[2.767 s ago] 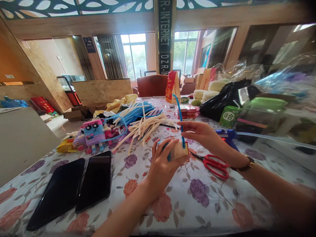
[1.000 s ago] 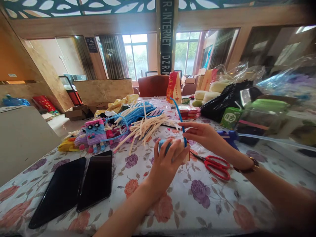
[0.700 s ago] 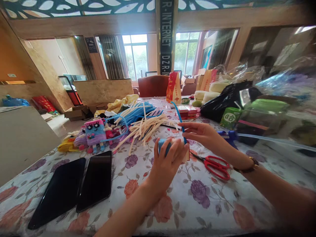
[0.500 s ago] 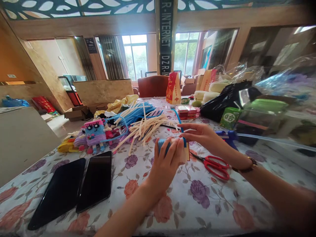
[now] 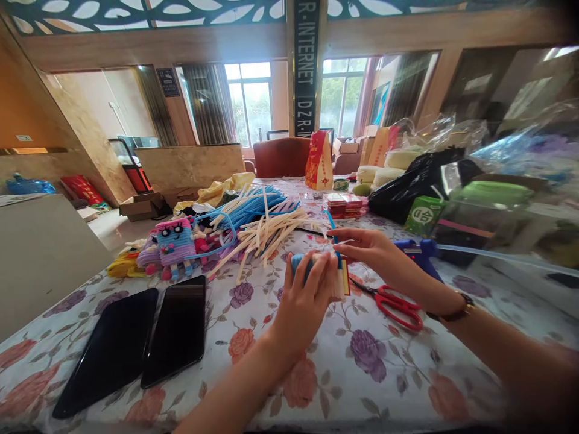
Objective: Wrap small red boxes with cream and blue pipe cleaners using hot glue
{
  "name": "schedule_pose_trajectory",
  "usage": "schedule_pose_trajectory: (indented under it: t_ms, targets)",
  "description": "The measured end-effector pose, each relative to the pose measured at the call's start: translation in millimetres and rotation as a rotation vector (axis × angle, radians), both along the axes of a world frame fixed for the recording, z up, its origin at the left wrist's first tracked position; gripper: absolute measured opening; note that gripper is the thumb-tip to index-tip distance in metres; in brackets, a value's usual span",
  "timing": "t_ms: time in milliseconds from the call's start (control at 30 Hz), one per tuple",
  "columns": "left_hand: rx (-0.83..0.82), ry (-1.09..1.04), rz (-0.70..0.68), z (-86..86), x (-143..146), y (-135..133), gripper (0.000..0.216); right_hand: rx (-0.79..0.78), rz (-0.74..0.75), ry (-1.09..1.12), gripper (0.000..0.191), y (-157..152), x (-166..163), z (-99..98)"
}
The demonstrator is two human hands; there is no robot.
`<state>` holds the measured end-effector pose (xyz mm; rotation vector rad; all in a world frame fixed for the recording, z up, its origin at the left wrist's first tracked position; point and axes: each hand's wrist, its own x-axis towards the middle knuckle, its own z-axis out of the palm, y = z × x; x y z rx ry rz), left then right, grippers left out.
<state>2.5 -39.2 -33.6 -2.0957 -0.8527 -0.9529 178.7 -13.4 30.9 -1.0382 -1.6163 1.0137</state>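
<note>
My left hand [image 5: 307, 286] is closed over a small box [image 5: 347, 278], whose near side is mostly covered by my fingers. Rows of light blue [image 5: 297, 262] and cream fuzzy stems wrap the box. A darker blue pipe cleaner [image 5: 331, 222] stands up at the box's right end, pinched between the thumb and fingers of my right hand [image 5: 368, 250]. Red-handled scissors [image 5: 398, 306] lie on the cloth just right of the box. A blue hot glue gun [image 5: 420, 253] rests behind my right wrist.
Blue pipe cleaners [image 5: 248, 208] and cream pipe cleaners [image 5: 271, 234] are heaped beyond my left hand. A pink-and-blue doll [image 5: 175, 244] stands left of them. Two black phone-like slabs [image 5: 176, 331] lie at the left. Red packets [image 5: 344, 206] and a black bag [image 5: 420, 181] are farther back.
The free upper end of the blue pipe cleaner has dropped lower as more of it lies against the box. Both hands keep nearly the same place and hold.
</note>
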Motion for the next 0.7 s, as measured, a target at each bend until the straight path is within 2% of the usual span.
schedule_pose_trajectory:
  t_ms: [267, 533, 700]
  targets:
    - [0.013, -0.008, -0.018, -1.7, -0.9, 1.6, 0.050, -0.017, -0.013, 0.035, 0.039, 3.5, 0.4, -5.3]
    - [0.032, -0.118, -0.186, 2.0, -4.0, -1.1, 0.042, -0.039, -0.063, 0.075, 0.037, -0.6, -2.9, 0.6]
    - [0.030, -0.147, -0.225, 2.3, -5.5, -2.6, 0.039, -0.040, -0.081, 0.079, 0.037, -2.7, -4.1, 4.5]
